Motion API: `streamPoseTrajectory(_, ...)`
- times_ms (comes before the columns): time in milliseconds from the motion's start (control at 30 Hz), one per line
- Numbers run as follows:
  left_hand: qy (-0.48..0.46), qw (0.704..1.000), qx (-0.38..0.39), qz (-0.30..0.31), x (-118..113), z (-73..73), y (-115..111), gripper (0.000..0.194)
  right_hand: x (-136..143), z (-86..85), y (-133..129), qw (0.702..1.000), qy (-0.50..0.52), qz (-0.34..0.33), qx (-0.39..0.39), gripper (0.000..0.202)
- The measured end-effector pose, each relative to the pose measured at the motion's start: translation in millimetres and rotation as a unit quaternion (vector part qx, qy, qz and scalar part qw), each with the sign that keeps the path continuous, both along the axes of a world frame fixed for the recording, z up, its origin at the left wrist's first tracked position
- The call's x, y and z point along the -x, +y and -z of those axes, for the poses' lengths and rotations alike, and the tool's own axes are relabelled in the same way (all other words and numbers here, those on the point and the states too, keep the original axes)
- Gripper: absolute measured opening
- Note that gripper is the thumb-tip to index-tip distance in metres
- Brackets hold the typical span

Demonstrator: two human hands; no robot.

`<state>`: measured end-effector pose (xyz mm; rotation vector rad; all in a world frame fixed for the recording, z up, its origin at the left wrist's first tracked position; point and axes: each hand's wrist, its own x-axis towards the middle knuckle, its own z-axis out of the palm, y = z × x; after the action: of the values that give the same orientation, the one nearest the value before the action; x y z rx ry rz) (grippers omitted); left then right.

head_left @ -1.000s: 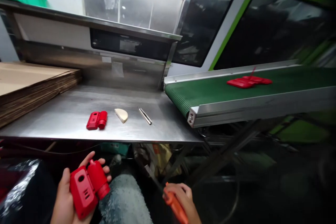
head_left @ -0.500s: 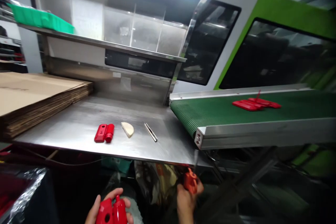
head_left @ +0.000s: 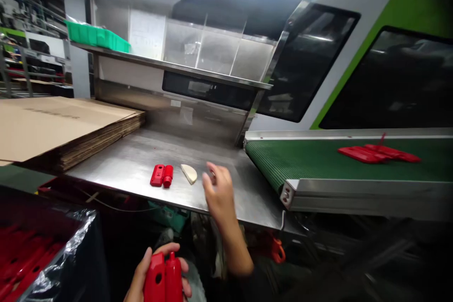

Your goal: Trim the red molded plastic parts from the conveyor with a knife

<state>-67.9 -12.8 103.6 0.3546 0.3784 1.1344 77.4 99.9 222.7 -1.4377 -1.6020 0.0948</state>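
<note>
My left hand (head_left: pixel 138 277) is closed around a red moulded plastic part (head_left: pixel 163 277), a flat block with a round hole joined to a bottle-shaped cylinder with a nozzle. My right hand (head_left: pixel 220 192) is over the steel table, fingers curled, with a gap between thumb and forefinger; no object shows in it. It covers the spot where a slim metal tool lay. Left of it lie a cream half-round piece (head_left: pixel 189 174) and a second red plastic part (head_left: pixel 162 175). An orange-handled tool (head_left: pixel 278 249) hangs below the table's front edge, apart from both hands.
Stacked cardboard sheets (head_left: pixel 102 132) cover the table's left end. At right, a green conveyor belt (head_left: pixel 300 155) carries red parts (head_left: pixel 378 153). A foil-edged bin (head_left: pixel 76 240) of red parts stands lower left. A green tray (head_left: pixel 95 37) sits on the shelf above.
My right hand has let go of the orange-handled tool and moved up and left over the table. The left hand still holds its red part. The view has shifted left.
</note>
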Motion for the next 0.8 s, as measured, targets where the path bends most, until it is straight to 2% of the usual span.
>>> streamPoseTrajectory(33, 0.011, 1.0, -0.022, 0.0, 0.8, -5.5, -3.1, 0.054, 11.3, -15.3, 23.8, 0.999, -0.034, 0.004, 0.034, 0.031)
streamPoseTrajectory(100, 0.036, 0.997, -0.06, -0.02, 5.3, -18.5, -11.5, 0.057, 29.3, -31.1, 61.3, 0.99, -0.087, 0.014, 0.11, 0.031)
streamPoseTrajectory(167, 0.067, 0.992, -0.086, -0.056, 13.6, -31.1, -21.0, 0.06, 38.3, -30.5, 74.7, 0.979, -0.125, 0.007, 0.161, 0.029)
streamPoseTrajectory(200, 0.082, 0.99, -0.093, -0.073, 18.7, -36.3, -25.3, 0.061, 39.1, -26.6, 70.2, 0.976, -0.138, -0.004, 0.171, 0.028)
streamPoseTrajectory(267, 0.106, 0.984, -0.103, -0.098, 28.4, -43.7, -31.5, 0.065, 34.5, -16.4, 40.5, 0.976, -0.148, -0.035, 0.159, 0.028)
streamPoseTrajectory(400, 0.164, 0.978, -0.066, -0.115, 32.7, -48.2, -36.0, 0.067, 22.2, 6.7, -68.6, 0.988, -0.101, -0.099, 0.059, 0.027)
streamPoseTrajectory(467, 0.239, 0.96, -0.039, -0.139, 25.9, -47.8, -37.5, 0.062, 30.7, 18.6, -118.3, 0.982, -0.092, -0.165, -0.004, 0.027)
streamPoseTrajectory(500, 0.291, 0.944, -0.028, -0.154, 21.6, -47.7, -38.3, 0.061, 38.6, 23.5, -134.9, 0.978, -0.086, -0.185, -0.044, 0.029)
streamPoseTrajectory(567, 0.393, 0.902, -0.015, -0.176, 13.6, -48.6, -39.3, 0.059, 53.6, 29.2, -149.7, 0.981, -0.076, -0.169, -0.061, 0.026)
streamPoseTrajectory(633, 0.437, 0.884, -0.026, -0.167, 7.8, -52.5, -38.3, 0.058, 58.4, 29.6, -149.1, 0.987, -0.068, -0.139, -0.052, 0.022)
streamPoseTrajectory(733, 0.382, 0.911, -0.097, -0.121, 1.1, -64.1, -35.6, 0.056, 48.4, 23.2, -146.7, 0.989, -0.065, -0.118, -0.066, 0.028)
streamPoseTrajectory(800, 0.359, 0.923, -0.097, -0.102, -4.2, -73.0, -35.3, 0.057, 40.9, 17.0, -149.0, 0.988, -0.059, -0.111, -0.087, 0.03)
